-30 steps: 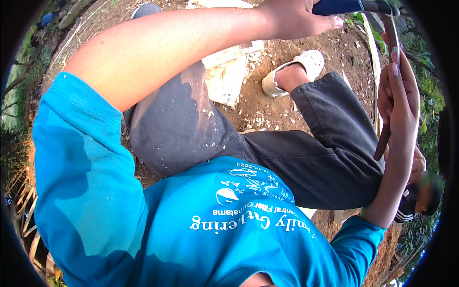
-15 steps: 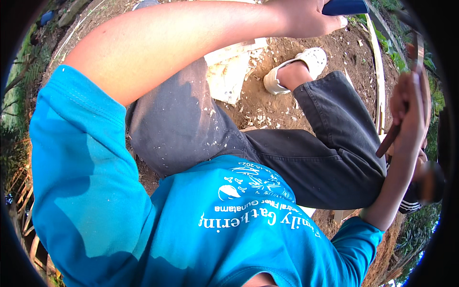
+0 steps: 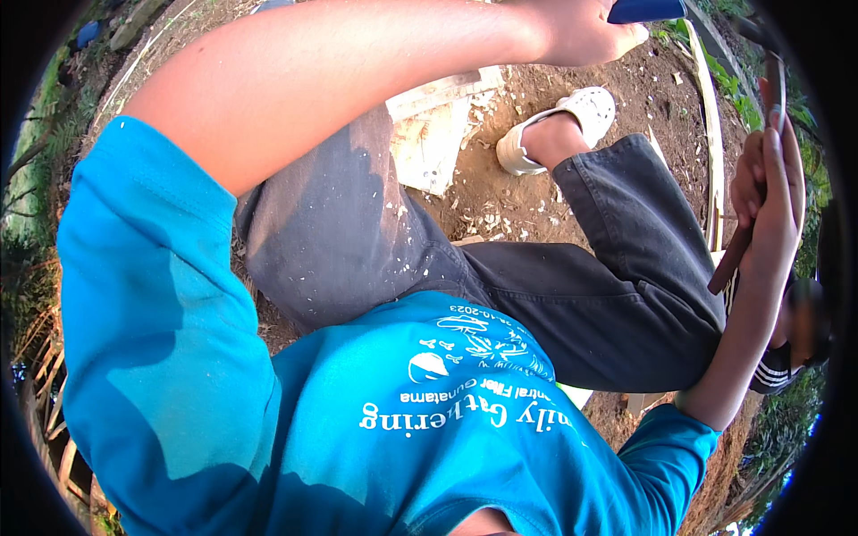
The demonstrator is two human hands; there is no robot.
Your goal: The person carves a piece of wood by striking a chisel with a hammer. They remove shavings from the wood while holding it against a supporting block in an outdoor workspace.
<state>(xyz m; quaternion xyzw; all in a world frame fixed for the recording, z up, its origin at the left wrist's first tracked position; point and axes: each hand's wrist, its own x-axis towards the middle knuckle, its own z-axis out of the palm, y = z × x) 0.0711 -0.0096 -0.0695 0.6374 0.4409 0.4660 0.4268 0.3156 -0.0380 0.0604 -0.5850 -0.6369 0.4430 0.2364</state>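
Note:
My left arm reaches across the upper part of the view. My left hand (image 3: pixel 581 34), partly cut off by the top edge, is closed around a dark blue object (image 3: pixel 647 10) with a smooth, rounded end. Its kind does not show. Over on the right, my right hand (image 3: pixel 769 183) grips a long, narrow brown strip (image 3: pixel 733 261), tilted, its lower end sticking out below the palm. One or more fingers lie straight along it. Above the fingertips, a slim piece with a pale edge (image 3: pixel 776 85) continues upward; whether it belongs to the strip I cannot tell.
I sit with dark trousers (image 3: pixel 572 299) dusted with chips and one cream clog (image 3: pixel 590 118) on bare soil. Beside my leg lies a pale wooden board (image 3: pixel 431 147) amid shavings. A long pale strip (image 3: pixel 712 143) edges the plants. White-striped dark clothing (image 3: pixel 773 368) shows at far right.
My right hand has risen slightly with the brown strip, and its fingers look straighter. My left hand and the blue object have shifted slightly upward.

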